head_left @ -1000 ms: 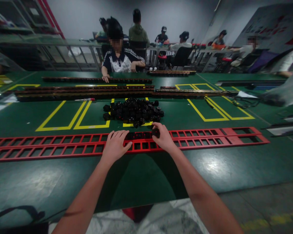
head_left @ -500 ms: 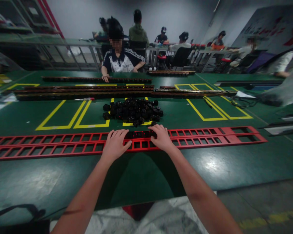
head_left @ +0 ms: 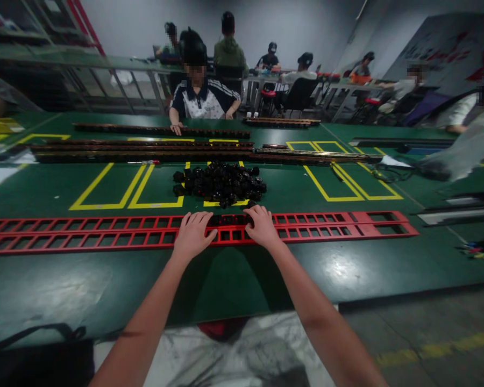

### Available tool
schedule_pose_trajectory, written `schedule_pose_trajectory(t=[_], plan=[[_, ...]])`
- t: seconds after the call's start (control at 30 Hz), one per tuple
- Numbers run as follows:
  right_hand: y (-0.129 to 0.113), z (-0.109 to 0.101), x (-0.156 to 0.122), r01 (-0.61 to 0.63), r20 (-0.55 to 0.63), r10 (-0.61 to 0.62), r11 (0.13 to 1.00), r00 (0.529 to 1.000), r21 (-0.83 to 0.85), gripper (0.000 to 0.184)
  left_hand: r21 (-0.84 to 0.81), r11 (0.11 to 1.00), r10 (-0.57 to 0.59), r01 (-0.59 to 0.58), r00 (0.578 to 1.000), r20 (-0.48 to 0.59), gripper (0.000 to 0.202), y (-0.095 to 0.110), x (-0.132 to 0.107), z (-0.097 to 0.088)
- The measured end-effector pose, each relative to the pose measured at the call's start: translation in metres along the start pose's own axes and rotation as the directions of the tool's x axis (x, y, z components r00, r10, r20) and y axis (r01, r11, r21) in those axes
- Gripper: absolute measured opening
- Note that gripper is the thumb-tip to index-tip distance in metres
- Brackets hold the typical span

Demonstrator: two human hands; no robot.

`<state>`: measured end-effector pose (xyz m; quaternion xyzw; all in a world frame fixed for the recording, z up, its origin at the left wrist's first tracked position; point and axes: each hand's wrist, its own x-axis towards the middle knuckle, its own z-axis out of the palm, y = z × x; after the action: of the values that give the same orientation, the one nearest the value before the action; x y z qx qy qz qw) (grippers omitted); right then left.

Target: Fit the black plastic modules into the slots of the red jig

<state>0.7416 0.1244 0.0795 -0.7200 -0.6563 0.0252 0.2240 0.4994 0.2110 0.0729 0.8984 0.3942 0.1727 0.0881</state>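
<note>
Both hands, left hand (head_left: 193, 235) and right hand (head_left: 260, 227), lie flat and open, gripping nothing, on the red slotted frame (head_left: 331, 226) mid-frame, a few centre slots holding black parts (head_left: 229, 220).

Factory assembly hall, long green worktable (head_left: 64, 188) with yellow markings, seated workers (head_left: 204, 97) at benches behind

Red frame (head_left: 105, 231), black parts (head_left: 220, 183), green table (head_left: 44, 290) w/ yellow lines (head_left: 100, 204).
</note>
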Motion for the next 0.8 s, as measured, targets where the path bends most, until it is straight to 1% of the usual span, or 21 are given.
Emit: schedule_pose_trajectory(t=[0.17, 0.33, 0.43, 0.57, 0.67, 0.73, 0.8], plan=[[-0.006, -0.006, -0.001, -0.033, 0.018, 0.035, 0.998, 0.999, -0.058, 0.048, -0.008, 1.0, -0.019, 0.019, 1.0, 0.0, 0.05, 0.006, 0.0, -0.003], [-0.009, -0.008, -0.002, -0.032, 0.013, 0.034, 0.993, 0.999, -0.114, 0.048, 0.0, 1.0, -0.006, 0.006, 1.0, -0.001, 0.051, 0.006, 0.001, -0.003], [-0.01, -0.009, -0.003, -0.029, 0.039, 0.035, 0.99, 0.999, -0.135, 0.049, -0.013, 1.0, -0.005, 0.005, 1.0, 0.005, 0.051, 0.006, 0.0, -0.003], [-0.012, -0.012, -0.002, -0.022, 0.072, 0.033, 0.989, 0.997, -0.147, 0.048, -0.033, 0.999, -0.027, 0.027, 1.0, 0.006, 0.043, 0.005, 0.005, -0.005], [-0.011, -0.014, -0.001, -0.015, 0.087, 0.027, 0.991, 0.996, -0.135, 0.046, -0.043, 0.998, -0.054, 0.053, 0.999, -0.005, 0.038, -0.008, 0.024, -0.014], [-0.01, -0.013, -0.001, -0.003, 0.095, 0.013, 0.994, 0.995, -0.107, 0.046, -0.033, 0.996, -0.087, 0.086, 0.996, -0.032, 0.04, -0.024, 0.044, -0.023], [-0.009, -0.013, 0.0, -0.001, 0.106, 0.009, 0.997, 0.994, -0.074, 0.046, -0.005, 0.991, -0.136, 0.136, 0.989, -0.061, 0.046, -0.045, 0.069, -0.033]])
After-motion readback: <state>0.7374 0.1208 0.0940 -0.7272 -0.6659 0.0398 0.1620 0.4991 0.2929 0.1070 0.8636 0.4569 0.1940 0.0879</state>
